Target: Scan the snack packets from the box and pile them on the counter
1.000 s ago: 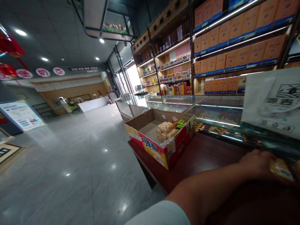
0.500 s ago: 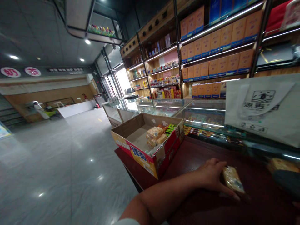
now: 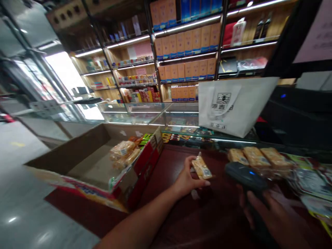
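My left hand (image 3: 190,178) grips a small clear-wrapped snack pack (image 3: 201,167) between thumb and fingers, just over the dark red tabletop (image 3: 171,166). A label shows on the pack's side. In my right hand (image 3: 267,207) is a black barcode scanner (image 3: 246,174) with a blue light on top, its head pointing left toward the pack but apart from it. Several similar wrapped packs (image 3: 255,159) stand in a row behind the scanner. Left of my hand, an open cardboard box (image 3: 85,166) holds more wrapped packs (image 3: 124,150) and some green packets (image 3: 145,139).
Flat shiny snack bags (image 3: 313,180) lie at the right edge of the table. A white paper bag (image 3: 233,107) stands on the glass display counter (image 3: 166,116) behind. Dark equipment (image 3: 293,117) sits at the right, and shelves of orange boxes (image 3: 186,69) line the wall.
The view has swung right, bringing the scanner, my right hand and the row of packs into sight. My left hand still holds the snack pack, now turned with its label showing.
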Demonstrator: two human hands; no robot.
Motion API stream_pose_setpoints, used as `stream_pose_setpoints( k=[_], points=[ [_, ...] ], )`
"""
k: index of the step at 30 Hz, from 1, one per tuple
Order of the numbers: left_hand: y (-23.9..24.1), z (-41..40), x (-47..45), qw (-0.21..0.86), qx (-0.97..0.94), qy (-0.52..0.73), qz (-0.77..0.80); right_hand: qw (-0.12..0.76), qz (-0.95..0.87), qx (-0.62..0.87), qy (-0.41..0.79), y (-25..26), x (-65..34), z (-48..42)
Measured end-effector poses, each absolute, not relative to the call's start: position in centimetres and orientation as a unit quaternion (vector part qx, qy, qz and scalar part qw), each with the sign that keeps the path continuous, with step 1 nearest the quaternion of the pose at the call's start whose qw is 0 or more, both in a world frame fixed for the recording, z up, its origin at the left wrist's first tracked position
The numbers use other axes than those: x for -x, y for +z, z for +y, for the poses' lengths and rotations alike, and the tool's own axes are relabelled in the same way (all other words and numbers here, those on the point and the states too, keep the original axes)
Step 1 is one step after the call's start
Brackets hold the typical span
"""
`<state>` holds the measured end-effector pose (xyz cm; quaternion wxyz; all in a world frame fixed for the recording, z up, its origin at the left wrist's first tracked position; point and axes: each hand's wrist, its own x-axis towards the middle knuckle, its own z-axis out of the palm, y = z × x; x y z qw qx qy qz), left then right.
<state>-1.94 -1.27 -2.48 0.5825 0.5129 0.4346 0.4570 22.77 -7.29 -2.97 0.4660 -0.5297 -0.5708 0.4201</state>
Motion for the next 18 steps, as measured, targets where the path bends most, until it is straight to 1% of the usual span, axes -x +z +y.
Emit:
stream_pose_setpoints(
  k=[2,5,8,10,15,18],
  points=[
    [-2.0,-1.0,1.9,0.610,-0.488,0.467,0.414,0.461,-0.558,0.542,0.428,-3.0,-22.9,-6.7],
    [-1.5,-1.1,1.7,0.628,-0.472,0.477,0.394,0.472,-0.521,0.527,0.477,-2.9,-22.7,-6.1],
    [-1.4,-1.2,1.5,0.648,-0.447,0.479,0.389,0.463,-0.524,0.513,0.497,-2.7,-22.6,-6.1],
    [-1.4,-1.1,1.4,0.638,-0.437,0.497,0.393,0.450,-0.542,0.502,0.502,-2.6,-22.8,-6.2],
    [-0.9,-0.4,1.8,0.574,-0.419,0.574,0.408,0.436,-0.559,0.479,0.518,-2.7,-23.2,-6.2],
    [-0.5,-0.1,2.2,0.550,-0.402,0.595,0.428,0.431,-0.577,0.466,0.514,-2.8,-23.3,-6.3]
  ],
)
